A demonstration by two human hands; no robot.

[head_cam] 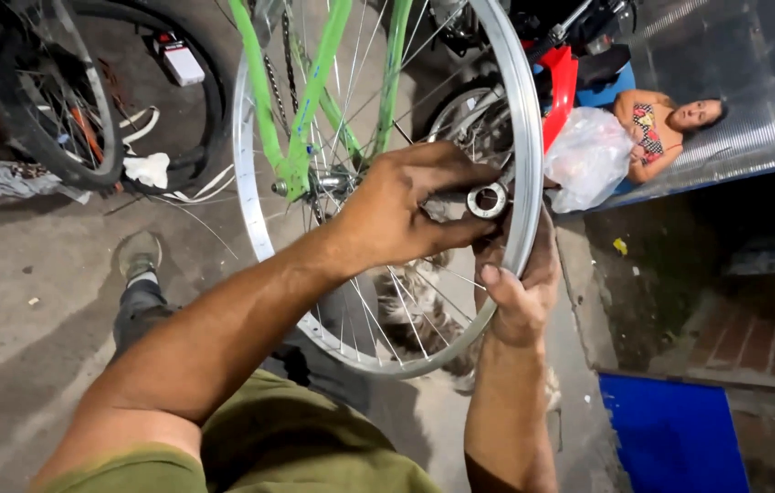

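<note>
A silver spoked bicycle wheel rim [522,119] stands upright in front of me. My right hand [517,292] grips its rim at the lower right edge. My left hand [401,205] pinches a small round metal hub part [488,200] held close to the rim. Behind the wheel stands a bright green bicycle frame [310,100] with its own axle and chain. My grey shoe [138,254] rests on the concrete below.
Black tyred wheels [86,100] lean at the upper left, with white rags on the ground. A red vehicle [559,82], a white plastic bag [588,155] and a seated person [666,128] are at the upper right. A blue sheet [675,438] lies lower right.
</note>
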